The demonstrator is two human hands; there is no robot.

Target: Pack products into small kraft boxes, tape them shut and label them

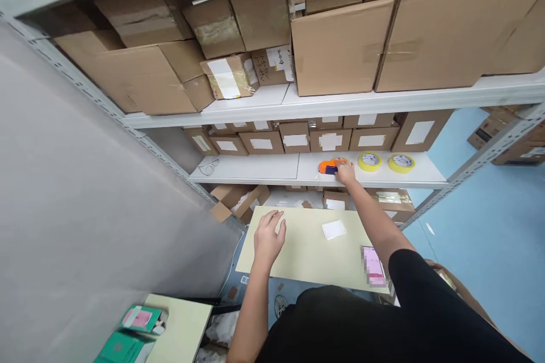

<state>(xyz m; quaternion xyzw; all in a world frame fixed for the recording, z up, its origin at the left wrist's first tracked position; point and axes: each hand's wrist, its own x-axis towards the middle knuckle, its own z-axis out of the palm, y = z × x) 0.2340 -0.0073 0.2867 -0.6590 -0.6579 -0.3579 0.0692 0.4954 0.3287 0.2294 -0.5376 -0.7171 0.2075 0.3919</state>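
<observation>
Right hand at orange tape dispenser on shelf

Right hand [346, 172] reaches far, to the middle shelf [259, 167]; fingers curled at the right end of the orange tape dispenser [326, 166], which has a dark lower part. Can't tell if grip is closed. Dispenser sits near the shelf's front edge, left of two yellow tape rolls [369, 167]. Left hand [268, 235] over left part of the pale table [298, 255], fingers loosely bent and parted, nothing held. On table: white card [334, 229] far right of middle, phone [373, 264] near right, partly pixelated.
</observation>
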